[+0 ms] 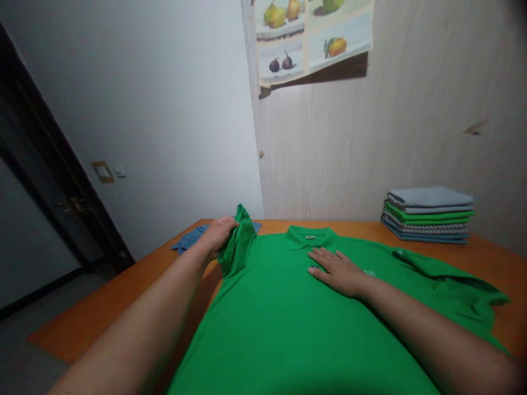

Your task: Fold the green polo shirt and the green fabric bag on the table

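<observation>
A green polo shirt (280, 318) lies spread front side up, its collar at the far end. My left hand (220, 236) is closed on the shirt's left-side sleeve (242, 241) and holds it raised off the table. Flat on the chest, just below the collar and over the button placket, rests my right hand (335, 271) with its fingers apart. The other sleeve (453, 285) lies loosely creased toward the right. Small light lettering on the chest shows partly beside my right wrist.
The shirt covers much of an orange-brown table (111, 307). At the back right stands a stack of folded clothes (428, 214). Blue cloth (191, 238) lies behind my left hand. A fruit poster (315, 38) hangs on the wall behind, and a dark door frame is at left.
</observation>
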The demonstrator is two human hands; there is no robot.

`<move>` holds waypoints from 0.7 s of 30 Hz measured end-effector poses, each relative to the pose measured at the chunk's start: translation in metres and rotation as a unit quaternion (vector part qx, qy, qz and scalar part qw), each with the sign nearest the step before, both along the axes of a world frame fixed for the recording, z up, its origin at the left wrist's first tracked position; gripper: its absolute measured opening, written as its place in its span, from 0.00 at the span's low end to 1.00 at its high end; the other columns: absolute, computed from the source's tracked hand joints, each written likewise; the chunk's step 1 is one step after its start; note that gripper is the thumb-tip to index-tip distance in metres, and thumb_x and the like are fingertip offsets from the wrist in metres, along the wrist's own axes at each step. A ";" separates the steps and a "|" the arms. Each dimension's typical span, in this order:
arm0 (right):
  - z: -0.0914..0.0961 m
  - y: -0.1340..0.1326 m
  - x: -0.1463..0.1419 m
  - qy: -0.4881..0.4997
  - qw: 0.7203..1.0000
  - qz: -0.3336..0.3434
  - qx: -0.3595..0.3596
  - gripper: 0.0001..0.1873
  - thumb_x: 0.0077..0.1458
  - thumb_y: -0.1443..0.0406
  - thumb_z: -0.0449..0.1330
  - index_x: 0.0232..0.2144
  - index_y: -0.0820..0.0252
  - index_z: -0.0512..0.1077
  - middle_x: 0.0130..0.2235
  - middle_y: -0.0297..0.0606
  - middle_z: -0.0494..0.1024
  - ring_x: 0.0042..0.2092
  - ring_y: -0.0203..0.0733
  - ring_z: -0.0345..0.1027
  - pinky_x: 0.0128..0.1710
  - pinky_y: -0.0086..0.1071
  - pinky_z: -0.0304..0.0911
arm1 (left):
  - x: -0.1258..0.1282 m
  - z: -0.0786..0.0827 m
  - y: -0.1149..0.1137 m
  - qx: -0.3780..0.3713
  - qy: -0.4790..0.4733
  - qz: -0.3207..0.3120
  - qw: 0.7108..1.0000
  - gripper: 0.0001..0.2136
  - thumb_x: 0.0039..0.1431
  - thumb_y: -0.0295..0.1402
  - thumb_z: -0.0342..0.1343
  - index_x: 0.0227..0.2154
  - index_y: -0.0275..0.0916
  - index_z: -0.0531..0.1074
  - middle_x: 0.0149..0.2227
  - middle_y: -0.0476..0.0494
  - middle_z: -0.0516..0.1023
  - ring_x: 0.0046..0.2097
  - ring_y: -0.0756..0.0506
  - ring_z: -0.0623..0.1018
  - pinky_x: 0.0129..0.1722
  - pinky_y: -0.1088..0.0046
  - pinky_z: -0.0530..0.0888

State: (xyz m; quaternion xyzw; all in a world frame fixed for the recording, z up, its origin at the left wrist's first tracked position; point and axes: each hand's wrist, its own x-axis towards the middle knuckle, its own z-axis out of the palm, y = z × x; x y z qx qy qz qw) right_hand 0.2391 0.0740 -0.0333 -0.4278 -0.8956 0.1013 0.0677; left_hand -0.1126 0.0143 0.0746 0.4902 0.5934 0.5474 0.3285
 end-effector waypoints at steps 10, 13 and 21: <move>0.001 -0.001 0.000 0.001 1.000 0.001 0.000 0.45 0.62 0.36 0.37 0.71 0.54 0.53 0.73 0.42 0.48 0.73 0.55 0.39 0.69 0.58 0.35 | 0.037 -0.031 0.022 -0.016 0.160 0.004 0.987 0.13 0.66 0.39 0.46 0.40 0.36 0.71 0.38 0.38 0.80 0.37 0.46 0.81 0.39 0.69 0.77; 0.001 -0.001 0.000 0.004 1.000 0.000 -0.001 0.45 0.62 0.36 0.37 0.71 0.53 0.53 0.73 0.41 0.48 0.73 0.55 0.39 0.69 0.58 0.35 | 0.035 -0.046 0.036 -0.017 0.252 0.042 0.967 0.13 0.66 0.35 0.44 0.39 0.37 0.73 0.42 0.35 0.80 0.49 0.41 0.79 0.50 0.62 0.74; 0.002 -0.001 -0.001 0.002 1.000 0.002 -0.007 0.46 0.62 0.36 0.38 0.71 0.54 0.52 0.73 0.41 0.48 0.73 0.55 0.38 0.69 0.59 0.35 | 0.060 -0.089 0.044 -0.102 0.482 -0.060 0.868 0.21 0.67 0.40 0.48 0.58 0.35 0.69 0.68 0.29 0.61 0.70 0.36 0.60 0.67 0.56 0.56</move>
